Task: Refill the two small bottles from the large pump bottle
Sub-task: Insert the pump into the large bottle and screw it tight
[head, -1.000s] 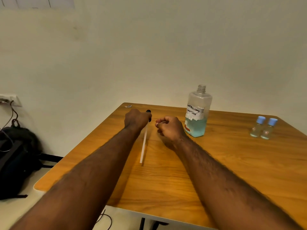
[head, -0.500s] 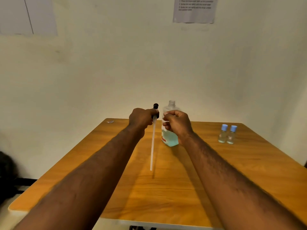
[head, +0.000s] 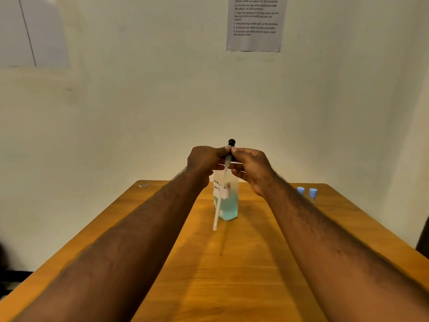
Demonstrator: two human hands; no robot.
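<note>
Teal liquid sits in the bottom part of the big bottle (head: pixel 228 206), which stands upright around mid-tabletop (head: pixel 232 287), right behind both hands from this angle. Left hand (head: pixel 204 163) and right hand (head: pixel 251 169) are up in the air pinching the black pump (head: pixel 231 142) at its collar, thumbs + fingertips meeting from either side. The white dip tube (head: pixel 218 212) hangs down in front of the bottle, a bit tilted, tip low over the wood, can't tell if it touches. Bottle neck is hidden behind the fingers, so idk what's going on up there. Handling-wise imo: pump is super light and rigid at the head, but the tube is thin, bendy and prob wet/drippy, so hold it by the collar, not the tube. Big bottle looks like clear plastic, only part full, so not heavy, but the walls prob squish and the liquid will slosh. I'd grab it round the middle by the label. Small bottles (head: pixel 313 192) w/ blue caps stand side by side at the far right, well apart from the big one, one partly behind the right forearm. Tiny + light = easy to knock over, so pinch the body while twisting the cap. Room: open wood between the arms and out to the left for laying the pump down. Right edge is near the small bottles, so careful there. Little scrap (head: pixel 143 185) sits at the back left corner, printed sheet (head: pixel 255 22) up on the wall.
</note>
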